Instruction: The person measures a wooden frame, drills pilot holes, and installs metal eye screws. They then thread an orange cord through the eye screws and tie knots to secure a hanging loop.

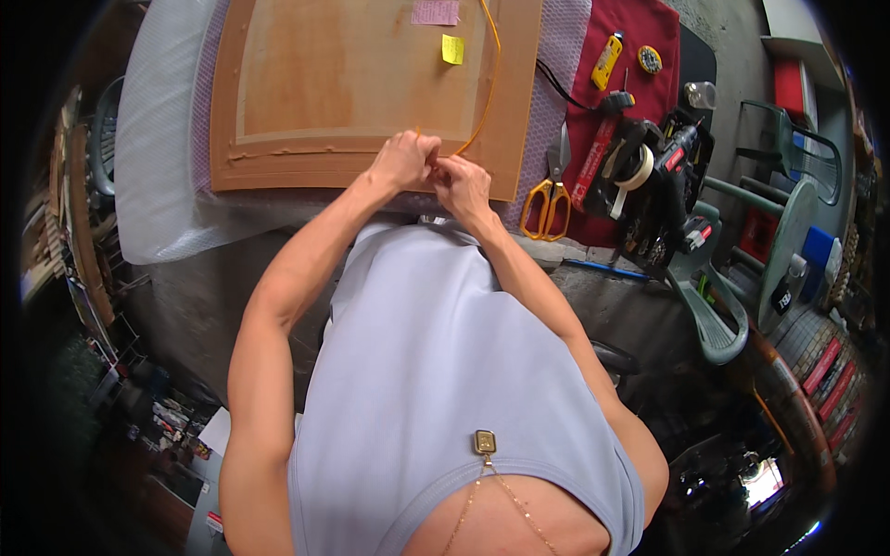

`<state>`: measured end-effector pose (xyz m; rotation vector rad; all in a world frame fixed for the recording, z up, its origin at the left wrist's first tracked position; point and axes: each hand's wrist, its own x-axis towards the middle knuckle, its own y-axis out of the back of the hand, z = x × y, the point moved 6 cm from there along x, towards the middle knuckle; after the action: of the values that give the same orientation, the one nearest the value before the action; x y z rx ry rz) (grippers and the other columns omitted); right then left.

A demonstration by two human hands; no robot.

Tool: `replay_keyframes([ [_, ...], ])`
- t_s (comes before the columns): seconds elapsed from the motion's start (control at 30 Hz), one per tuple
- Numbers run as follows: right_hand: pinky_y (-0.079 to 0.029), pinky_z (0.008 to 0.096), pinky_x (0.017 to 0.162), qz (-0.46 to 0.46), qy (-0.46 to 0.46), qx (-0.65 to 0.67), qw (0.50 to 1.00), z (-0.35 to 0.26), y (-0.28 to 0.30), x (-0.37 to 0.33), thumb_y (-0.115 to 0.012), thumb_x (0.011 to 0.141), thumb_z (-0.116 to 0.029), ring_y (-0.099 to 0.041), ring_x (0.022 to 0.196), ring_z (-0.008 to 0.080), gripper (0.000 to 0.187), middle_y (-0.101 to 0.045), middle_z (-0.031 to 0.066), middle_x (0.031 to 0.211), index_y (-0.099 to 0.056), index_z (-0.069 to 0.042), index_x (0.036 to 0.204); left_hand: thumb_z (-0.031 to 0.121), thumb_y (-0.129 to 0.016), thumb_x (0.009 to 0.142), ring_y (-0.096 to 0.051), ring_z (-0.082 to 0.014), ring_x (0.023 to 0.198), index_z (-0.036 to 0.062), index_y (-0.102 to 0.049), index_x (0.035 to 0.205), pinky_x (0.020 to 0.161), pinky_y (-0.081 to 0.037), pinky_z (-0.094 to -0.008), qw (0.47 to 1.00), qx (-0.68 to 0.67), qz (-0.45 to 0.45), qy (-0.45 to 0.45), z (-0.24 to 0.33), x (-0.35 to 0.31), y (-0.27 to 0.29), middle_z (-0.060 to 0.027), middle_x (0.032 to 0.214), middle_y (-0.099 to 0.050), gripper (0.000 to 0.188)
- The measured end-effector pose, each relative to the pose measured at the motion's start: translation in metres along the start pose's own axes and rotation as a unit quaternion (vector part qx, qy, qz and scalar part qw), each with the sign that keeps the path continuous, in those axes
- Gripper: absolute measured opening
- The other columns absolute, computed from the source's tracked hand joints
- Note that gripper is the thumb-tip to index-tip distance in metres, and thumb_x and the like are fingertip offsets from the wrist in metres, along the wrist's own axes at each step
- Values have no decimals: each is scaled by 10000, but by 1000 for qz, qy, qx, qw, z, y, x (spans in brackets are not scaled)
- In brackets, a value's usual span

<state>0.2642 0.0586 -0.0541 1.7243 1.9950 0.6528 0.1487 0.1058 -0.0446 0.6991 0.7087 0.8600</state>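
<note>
An orange cord (498,57) runs down the right part of a brown panel (306,83), whose wide border is covered in brown tape (315,165). At the panel's near edge my left hand (402,160) and my right hand (464,187) meet, fingers pinched together on the cord. A short orange end pokes up just above my left hand. The exact grip of the fingertips is hidden by the knuckles. Stuck to the panel beyond my hands are a yellow note (452,50) and a pink note (435,12).
Bubble wrap (158,139) lies under the panel. To the right are orange-handled scissors (547,206), a yellow utility knife (607,61) on a red cloth (640,23), a tape roll (636,169) and a power drill (681,146). Green chairs (718,320) stand farther right.
</note>
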Motion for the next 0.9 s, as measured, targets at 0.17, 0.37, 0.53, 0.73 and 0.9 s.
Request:
replay_keyframes([
  [0.17, -510, 364, 597, 13, 20, 16, 1000, 7, 1, -1, -755, 677, -189, -647, 681, 229, 98, -645, 13, 734, -720, -150, 759, -19, -631, 655, -631, -263, 750, 82, -642, 943, 687, -529, -350, 959, -228, -143, -88, 41, 38, 48, -104, 976, -657, 305],
  [0.37, -521, 354, 604, 52, 21, 5, 998, 1, 2, -2, -734, 657, -129, -646, 667, 221, 83, -647, 0, 726, -719, -157, 734, 32, -620, 709, -414, -244, 1280, 181, -661, 1085, 1089, -328, -412, 876, 211, -63, -429, 56, 51, 24, -16, 1299, -539, 407],
  [0.53, -516, 333, 593, 111, 21, 10, 994, 1, 8, -8, -770, 630, -145, -648, 657, 212, 104, -657, 10, 733, -719, -155, 720, 188, -645, 701, -431, -241, 1259, 124, -677, 982, 1131, -278, -419, 810, 216, -105, -535, 48, 44, 3, -34, 1224, -563, 290],
  [0.73, -505, 320, 581, 136, 8, 13, 991, -2, 6, -13, -812, 593, -131, -639, 648, 202, 175, -649, 34, 723, -709, -106, 732, 179, -603, 703, -510, -230, 1066, 85, -607, 930, 983, -406, -390, 783, 127, -127, -596, 31, 34, -1, -45, 1011, -571, 245],
  [0.9, -508, 327, 615, 129, -54, 26, 990, -6, 8, -14, -747, 606, -83, -633, 698, 207, 111, -646, 13, 712, -698, -117, 700, 178, -606, 730, -534, -215, 977, 81, -588, 938, 895, -424, -368, 759, 140, -119, -624, 20, 29, 2, -44, 941, -551, 230],
])
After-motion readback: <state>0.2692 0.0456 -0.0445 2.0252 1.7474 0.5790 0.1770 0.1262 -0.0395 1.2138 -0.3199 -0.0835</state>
